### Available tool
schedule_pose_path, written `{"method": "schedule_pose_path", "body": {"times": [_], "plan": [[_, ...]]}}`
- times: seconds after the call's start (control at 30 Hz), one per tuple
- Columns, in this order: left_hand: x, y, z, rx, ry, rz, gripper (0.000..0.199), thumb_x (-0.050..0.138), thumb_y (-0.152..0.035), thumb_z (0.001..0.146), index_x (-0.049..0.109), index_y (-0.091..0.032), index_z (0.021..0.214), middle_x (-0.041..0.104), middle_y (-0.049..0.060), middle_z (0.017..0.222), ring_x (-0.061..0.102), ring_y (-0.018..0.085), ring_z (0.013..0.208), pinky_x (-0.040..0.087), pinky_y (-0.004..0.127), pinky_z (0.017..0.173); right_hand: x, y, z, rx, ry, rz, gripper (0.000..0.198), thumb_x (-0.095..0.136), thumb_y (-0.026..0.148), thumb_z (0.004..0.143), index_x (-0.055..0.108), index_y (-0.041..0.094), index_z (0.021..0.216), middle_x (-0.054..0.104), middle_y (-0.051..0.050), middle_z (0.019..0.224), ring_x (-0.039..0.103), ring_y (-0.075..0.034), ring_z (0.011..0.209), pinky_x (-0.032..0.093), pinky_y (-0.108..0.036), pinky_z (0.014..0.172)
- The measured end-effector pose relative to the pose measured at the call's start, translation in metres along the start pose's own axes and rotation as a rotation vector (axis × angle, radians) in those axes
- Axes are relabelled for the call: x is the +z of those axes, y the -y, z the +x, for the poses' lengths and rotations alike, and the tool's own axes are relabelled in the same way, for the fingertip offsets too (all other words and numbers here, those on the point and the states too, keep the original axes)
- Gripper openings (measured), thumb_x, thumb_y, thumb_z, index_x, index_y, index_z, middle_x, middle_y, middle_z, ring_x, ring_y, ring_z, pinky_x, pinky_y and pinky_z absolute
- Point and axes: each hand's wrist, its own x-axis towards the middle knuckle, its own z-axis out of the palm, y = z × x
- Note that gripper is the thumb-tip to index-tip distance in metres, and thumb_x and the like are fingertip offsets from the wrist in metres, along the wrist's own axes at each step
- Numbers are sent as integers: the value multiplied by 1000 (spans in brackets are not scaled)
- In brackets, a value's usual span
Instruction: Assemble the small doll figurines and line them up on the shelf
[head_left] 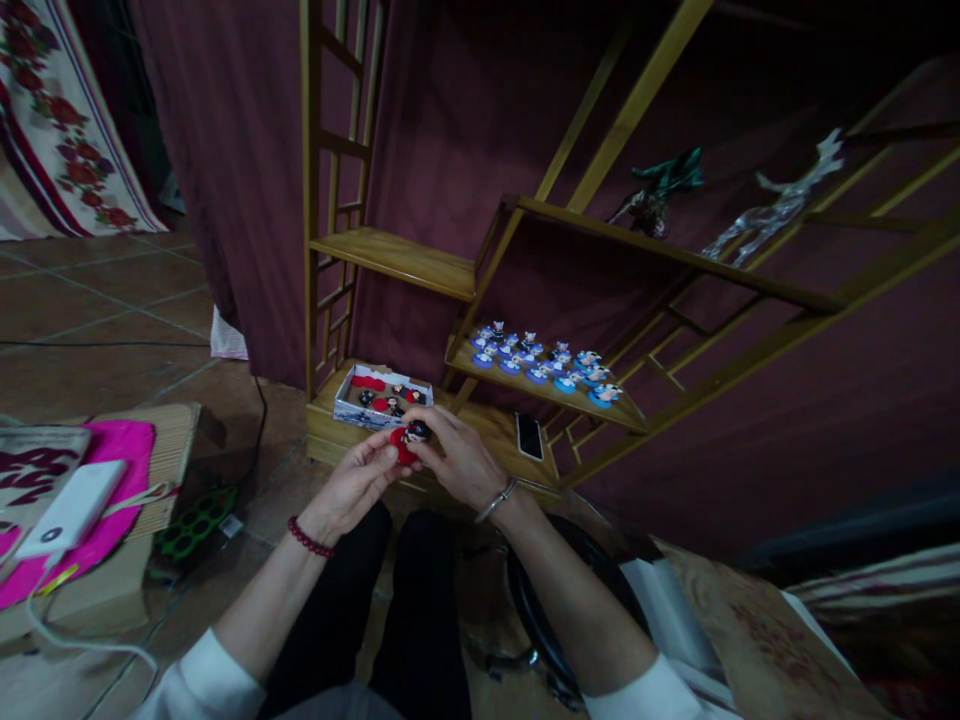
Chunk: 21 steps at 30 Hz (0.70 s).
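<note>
Between my two hands is a small figurine [406, 443] with a black head and a red base. My left hand [365, 478] grips the red base with thumb and fingers. My right hand [459, 455] has its fingers closed at the figurine's black head. Just beyond the hands, on the low shelf, stands an open box [351, 408] with several red and black figurines inside. Several blue and white figurines [538, 374] are lined up in rows on the shelf above and to the right.
A phone [529, 437] lies on the low wooden shelf [491, 428]. Two statuettes, one dark green [660, 190] and one clear [780, 205], stand on a higher shelf. At left a white power bank [71, 508] rests on pink cloth. A black round stool [577, 600] is by my right arm.
</note>
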Motion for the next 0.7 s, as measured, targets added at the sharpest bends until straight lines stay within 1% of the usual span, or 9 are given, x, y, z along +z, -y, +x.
{"method": "schedule_pose_path", "body": {"times": [0.2, 0.33, 0.47, 0.7], "plan": [[1, 0, 1, 33, -40, 33, 29, 65, -18, 72, 60, -15, 101, 65, 6, 95, 61, 14, 82, 47, 25, 74, 7, -1, -3, 33, -78, 19, 27, 51, 13, 79, 50, 21, 104, 57, -4, 104, 52, -15, 99, 40, -28, 86], [2, 1, 1, 41, -53, 54, 29, 65, -16, 72, 60, -17, 101, 64, 4, 98, 59, 13, 86, 47, 24, 75, 8, -1, -4, 46, -85, 27, 26, 51, 14, 79, 51, 21, 104, 58, -4, 104, 52, -15, 100, 41, -28, 86], [3, 2, 1, 59, -40, 87, 32, 64, -16, 73, 58, -18, 104, 62, 5, 104, 57, 14, 93, 47, 25, 77, 7, -1, -4, 56, -110, 34, 26, 50, 15, 79, 51, 21, 104, 59, -4, 104, 53, -15, 99, 41, -29, 85], [8, 4, 1, 71, -55, 108, 37, 67, -17, 70, 57, -20, 105, 62, 5, 104, 56, 15, 93, 46, 26, 78, 5, 1, -5, 110, -150, 55, 27, 51, 15, 78, 51, 21, 104, 60, -4, 105, 54, -16, 100, 42, -31, 86]]}}
